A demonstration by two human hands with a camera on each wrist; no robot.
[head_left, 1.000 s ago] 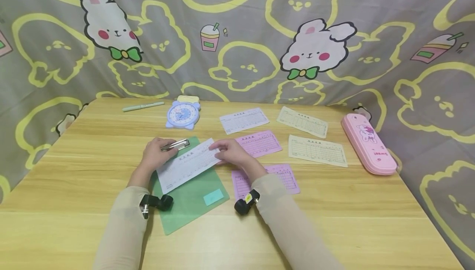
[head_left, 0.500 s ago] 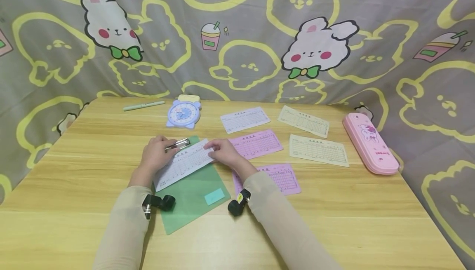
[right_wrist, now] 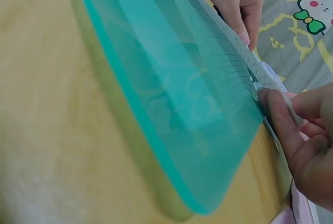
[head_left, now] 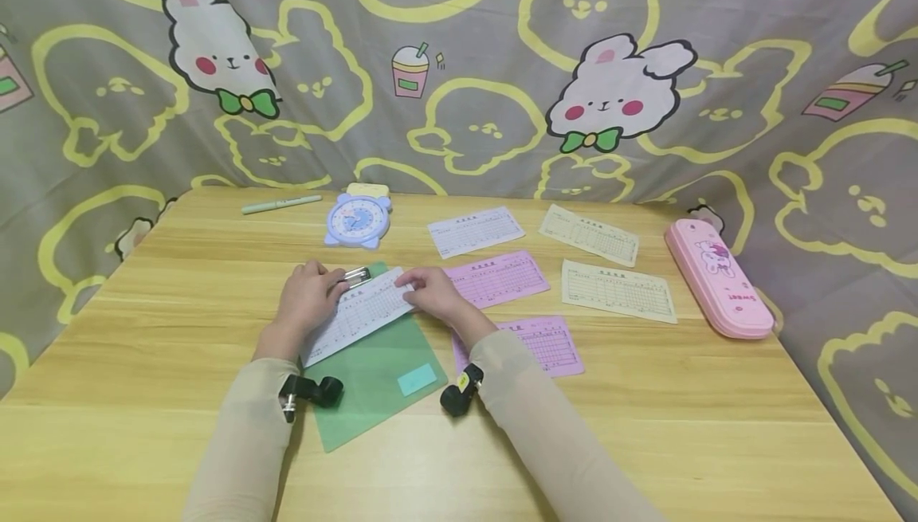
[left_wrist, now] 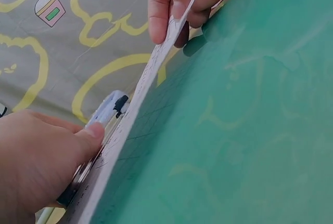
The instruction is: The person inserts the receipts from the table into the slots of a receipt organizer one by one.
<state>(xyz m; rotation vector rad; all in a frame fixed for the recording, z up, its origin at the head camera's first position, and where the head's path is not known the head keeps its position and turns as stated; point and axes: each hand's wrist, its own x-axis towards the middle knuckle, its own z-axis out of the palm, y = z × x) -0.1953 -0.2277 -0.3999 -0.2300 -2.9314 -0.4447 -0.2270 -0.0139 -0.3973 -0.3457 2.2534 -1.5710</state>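
A green translucent clipboard (head_left: 376, 378) lies tilted on the table, with a metal clip (head_left: 356, 276) at its top edge. My left hand (head_left: 304, 299) grips that clip, the thumb pressing on it in the left wrist view. Over the board's upper part is a white printed form slip (head_left: 358, 316). Its right end is pinched between thumb and fingers of my right hand (head_left: 433, 292), and the right wrist view shows this slip (right_wrist: 223, 37) raised off the board there. The slip's top edge is close to the clip; whether it lies under the clip I cannot tell.
Two pink slips (head_left: 495, 279), two cream slips (head_left: 617, 291) and a pale lilac slip (head_left: 476, 232) lie to the right. Beyond them is a pink pencil case (head_left: 719, 279). A blue clock (head_left: 357, 221) and a green pen (head_left: 281, 205) lie behind the clipboard, before a patterned curtain (head_left: 473, 44).
The white slip has moved up and left toward the clip, carried by my right hand, and lies at a flatter angle. My left hand stays on the clip.
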